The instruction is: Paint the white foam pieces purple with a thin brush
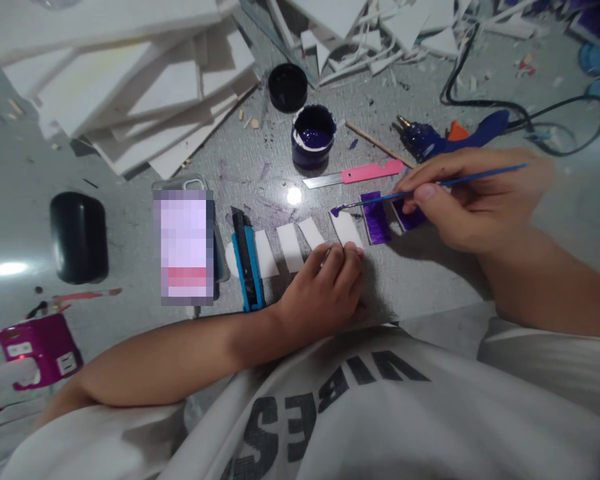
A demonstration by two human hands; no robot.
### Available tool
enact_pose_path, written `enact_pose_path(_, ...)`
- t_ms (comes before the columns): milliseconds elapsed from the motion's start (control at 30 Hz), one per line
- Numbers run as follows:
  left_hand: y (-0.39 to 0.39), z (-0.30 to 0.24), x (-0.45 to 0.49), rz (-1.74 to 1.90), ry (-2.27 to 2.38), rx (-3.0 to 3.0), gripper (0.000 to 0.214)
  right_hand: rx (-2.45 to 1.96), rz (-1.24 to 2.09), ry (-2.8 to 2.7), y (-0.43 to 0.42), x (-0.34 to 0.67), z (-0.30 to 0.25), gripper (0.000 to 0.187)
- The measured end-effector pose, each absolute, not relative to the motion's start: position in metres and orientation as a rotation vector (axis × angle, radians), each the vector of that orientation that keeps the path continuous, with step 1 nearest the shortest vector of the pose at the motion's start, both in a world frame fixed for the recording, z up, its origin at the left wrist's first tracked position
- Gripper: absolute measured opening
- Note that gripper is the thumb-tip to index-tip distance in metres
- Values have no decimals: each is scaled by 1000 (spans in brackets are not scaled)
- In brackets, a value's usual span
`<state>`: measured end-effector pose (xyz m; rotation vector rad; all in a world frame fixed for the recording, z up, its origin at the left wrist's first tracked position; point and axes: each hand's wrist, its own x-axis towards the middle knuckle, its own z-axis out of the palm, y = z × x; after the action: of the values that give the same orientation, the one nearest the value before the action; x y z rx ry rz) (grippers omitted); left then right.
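Note:
My right hand (460, 197) grips a thin blue paintbrush (485, 175), its tip touching the upper end of a white foam-board strip (347, 229) and leaving a purple dab there. The fingertips of my left hand (333, 283) press on that strip's near end, curled and close together. Just right of it lies a purple-painted strip (376, 219); another purple piece (409, 215) is partly under my right hand. Unpainted white strips (291, 247) lie to the left. Beyond them stands an open jar of purple paint (314, 137), with its black lid (288, 87) behind.
A pink-handled blade (373, 172), a wooden stick (380, 145) and a blue glue gun (450, 137) lie beyond my right hand. At left are a blue box cutter (247, 260), a phone (187, 247), a black mouse (79, 237) and stacked white boards (145, 87). White scraps (375, 40) litter the back.

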<state>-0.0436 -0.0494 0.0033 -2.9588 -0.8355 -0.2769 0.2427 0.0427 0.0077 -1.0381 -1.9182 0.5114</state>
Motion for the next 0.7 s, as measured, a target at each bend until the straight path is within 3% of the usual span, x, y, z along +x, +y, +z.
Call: enact_pose_path(700, -49, 4, -43, -262, -846, -2978, 75, -1070, 485, -1910, 40, 241, 10, 20)
